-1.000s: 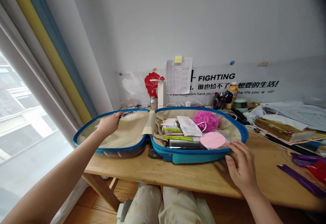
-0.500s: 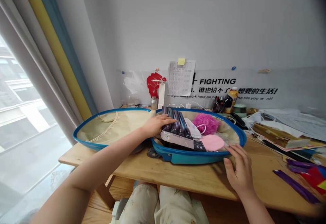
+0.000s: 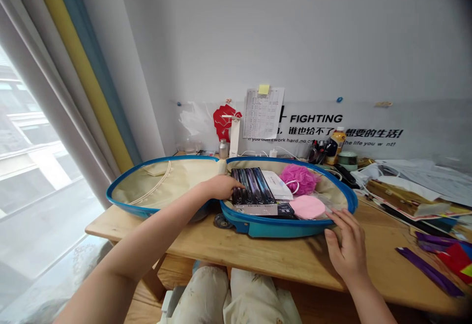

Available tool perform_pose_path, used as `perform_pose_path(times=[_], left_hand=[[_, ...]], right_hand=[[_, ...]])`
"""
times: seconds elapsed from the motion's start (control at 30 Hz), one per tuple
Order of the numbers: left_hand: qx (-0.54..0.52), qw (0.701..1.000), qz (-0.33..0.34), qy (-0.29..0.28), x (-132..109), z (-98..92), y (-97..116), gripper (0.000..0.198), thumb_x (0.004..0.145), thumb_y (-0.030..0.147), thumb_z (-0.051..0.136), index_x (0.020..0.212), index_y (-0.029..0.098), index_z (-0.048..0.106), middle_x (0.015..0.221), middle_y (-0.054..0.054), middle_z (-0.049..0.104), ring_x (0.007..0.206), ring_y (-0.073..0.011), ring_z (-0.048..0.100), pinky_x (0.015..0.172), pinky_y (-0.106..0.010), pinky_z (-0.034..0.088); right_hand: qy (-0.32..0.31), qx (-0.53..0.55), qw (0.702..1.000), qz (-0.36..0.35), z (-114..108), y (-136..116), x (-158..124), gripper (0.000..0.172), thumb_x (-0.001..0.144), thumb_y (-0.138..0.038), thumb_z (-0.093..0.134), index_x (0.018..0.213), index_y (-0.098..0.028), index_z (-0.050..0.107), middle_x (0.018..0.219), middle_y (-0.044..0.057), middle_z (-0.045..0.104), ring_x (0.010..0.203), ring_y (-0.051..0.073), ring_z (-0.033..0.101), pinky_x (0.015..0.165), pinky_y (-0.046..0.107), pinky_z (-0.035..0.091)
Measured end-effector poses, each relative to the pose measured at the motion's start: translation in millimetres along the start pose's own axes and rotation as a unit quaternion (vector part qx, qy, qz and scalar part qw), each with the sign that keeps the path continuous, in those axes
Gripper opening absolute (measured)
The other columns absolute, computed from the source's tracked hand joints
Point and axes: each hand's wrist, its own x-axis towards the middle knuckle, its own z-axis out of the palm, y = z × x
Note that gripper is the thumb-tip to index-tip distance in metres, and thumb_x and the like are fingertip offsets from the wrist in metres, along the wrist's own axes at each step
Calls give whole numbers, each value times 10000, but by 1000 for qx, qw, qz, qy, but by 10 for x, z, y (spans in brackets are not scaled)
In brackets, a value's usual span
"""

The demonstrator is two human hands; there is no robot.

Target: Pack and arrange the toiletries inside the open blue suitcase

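A blue-rimmed suitcase (image 3: 287, 229) lies open on the wooden table, its beige lining showing. In its right half, a flat pack of several toothbrushes (image 3: 253, 187) has a clear front and a pale lower strip. My left hand (image 3: 222, 186) is closed at the pack's left edge, one finger over the top; its other fingers are partly hidden. Right of the pack are a white packet (image 3: 277, 185), a purple mesh bath puff (image 3: 300, 179) and a round pink pad (image 3: 309, 207). My right hand (image 3: 346, 243), fingers apart, rests its fingertips on the front-right rim.
The suitcase's left half (image 3: 184, 186) lies open toward the window. Behind stand a small silver bottle (image 3: 223, 148), a white lamp (image 3: 234, 137) and a yellow bottle (image 3: 335, 145). Papers (image 3: 424, 181) and purple strips (image 3: 429, 271) lie on the right of the table (image 3: 228, 252).
The toothbrush pack has gone from tilted to lying flatter in the suitcase. My left hand has moved down and slightly left, off its top. My right hand stays at the rim.
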Motion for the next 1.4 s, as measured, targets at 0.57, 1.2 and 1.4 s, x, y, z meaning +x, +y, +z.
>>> perform_pose_path(times=[0.57, 1.2, 1.4], left_hand=[[-30, 859, -267, 435, -1613, 1381, -295, 245, 943, 380, 477, 902, 285, 700, 948, -26, 729, 1070, -262, 608, 1154, -550, 112], [-98, 855, -201, 468, -884, 1230, 617, 156, 936, 263, 548, 862, 276, 685, 834, 6, 688, 979, -203, 584, 1132, -451, 118], [-150, 858, -184, 455, -653, 1200, 807, 125, 922, 221, 571, 855, 272, 663, 847, 15, 692, 992, -201, 586, 1139, -482, 102]], right_hand=[[-16, -59, 997, 36, -38, 113, -11, 313, 936, -400, 396, 1046, -234, 638, 1014, 96, 666, 1097, 277, 623, 1011, 477, 436], [-386, 6, 893, 232, 110, 221, 1305, 504, 835, -559, 439, 1158, -221, 627, 1230, 112, 672, 1092, 272, 650, 925, 408, 525], [-476, -117, 837, 243, 374, 303, 1293, 597, 850, -574, 448, 1283, -189, 590, 1223, 160, 668, 1082, 301, 661, 868, 406, 531]])
